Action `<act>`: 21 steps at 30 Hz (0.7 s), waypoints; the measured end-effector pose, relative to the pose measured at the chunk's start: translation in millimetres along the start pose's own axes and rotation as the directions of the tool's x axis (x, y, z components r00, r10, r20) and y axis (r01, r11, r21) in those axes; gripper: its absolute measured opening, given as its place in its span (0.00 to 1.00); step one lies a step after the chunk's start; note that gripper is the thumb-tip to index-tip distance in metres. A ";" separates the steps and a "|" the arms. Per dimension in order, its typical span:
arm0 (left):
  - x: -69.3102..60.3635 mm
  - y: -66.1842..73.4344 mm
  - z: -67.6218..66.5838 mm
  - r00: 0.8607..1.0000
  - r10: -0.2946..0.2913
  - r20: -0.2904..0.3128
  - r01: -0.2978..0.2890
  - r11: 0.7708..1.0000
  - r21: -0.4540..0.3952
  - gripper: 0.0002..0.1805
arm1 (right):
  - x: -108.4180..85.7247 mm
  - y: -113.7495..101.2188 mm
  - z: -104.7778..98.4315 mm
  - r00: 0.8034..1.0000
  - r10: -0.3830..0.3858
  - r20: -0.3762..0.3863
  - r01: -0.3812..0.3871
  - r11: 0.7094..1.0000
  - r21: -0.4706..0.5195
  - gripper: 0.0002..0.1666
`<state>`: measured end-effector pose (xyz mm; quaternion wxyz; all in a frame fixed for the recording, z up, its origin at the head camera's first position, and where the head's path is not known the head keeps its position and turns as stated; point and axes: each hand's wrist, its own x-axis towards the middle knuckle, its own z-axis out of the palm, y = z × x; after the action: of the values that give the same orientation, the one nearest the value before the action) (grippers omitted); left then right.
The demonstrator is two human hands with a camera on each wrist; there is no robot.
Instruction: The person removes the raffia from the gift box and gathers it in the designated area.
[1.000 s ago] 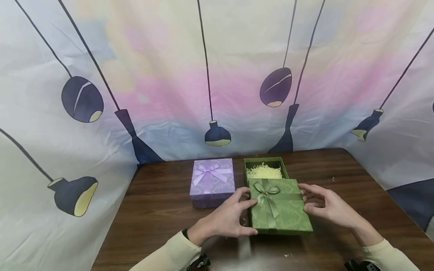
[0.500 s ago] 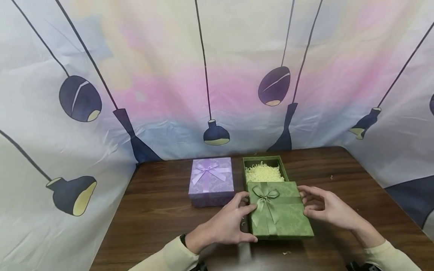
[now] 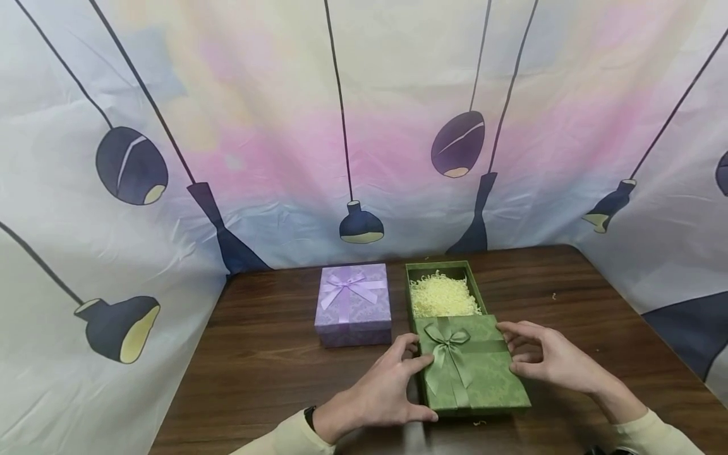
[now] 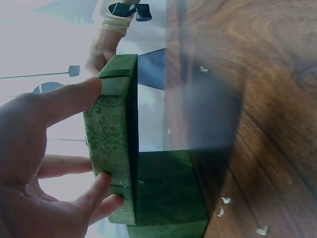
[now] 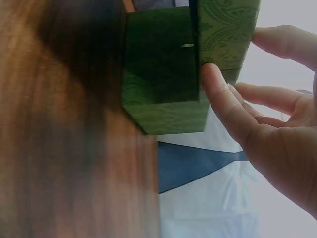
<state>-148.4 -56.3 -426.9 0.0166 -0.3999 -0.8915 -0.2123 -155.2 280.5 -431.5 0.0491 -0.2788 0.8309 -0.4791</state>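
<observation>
Both hands hold a green patterned box lid (image 3: pixel 483 385) with a green ribbon bow (image 3: pixel 447 338). My left hand (image 3: pixel 381 388) grips its left side, thumb near the front corner and fingers along the edge. On the opposite side my right hand (image 3: pixel 560 357) pinches the lid's edge with thumb and fingers. The lid covers the near part of the open green box (image 3: pixel 476 287) and overhangs its front, above the table, as both wrist views show. Pale yellow shredded paper (image 3: pixel 443 296) fills the box's uncovered far part.
A lidded purple gift box (image 3: pixel 354 306) with a lilac bow stands left of the green box. Small paper shreds (image 4: pixel 225 200) lie on the brown wooden table (image 3: pixel 256 354). Behind the table hangs a cloth backdrop (image 3: pixel 273 126) printed with lamps.
Both hands have drawn the lid toward the person, off the back of the green box. More of the yellow shredded paper shows now. The purple box stays in place.
</observation>
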 end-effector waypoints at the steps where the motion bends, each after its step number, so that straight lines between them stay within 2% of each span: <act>1: -0.7 0.0 1.5 1.000 -0.008 0.006 0.008 1.000 -0.005 0.46 | -0.4 1.3 1.3 1.000 -0.003 0.003 0.003 1.000 0.000 0.39; 13: -4.3 -2.3 12.3 0.997 -0.054 0.052 0.056 0.998 -0.034 0.47 | -0.5 9.6 8.4 0.999 0.046 0.014 -0.047 0.996 0.075 0.42; 21: -6.2 -3.9 19.5 0.995 -0.065 0.075 0.069 0.996 -0.048 0.46 | -0.2 14.3 12.2 0.991 0.134 0.014 -0.134 0.991 0.002 0.40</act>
<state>-144.2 -55.3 -447.3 -0.0334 -0.3778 -0.8987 -0.2204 -156.8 276.7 -449.9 0.0872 -0.2256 0.8467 -0.4739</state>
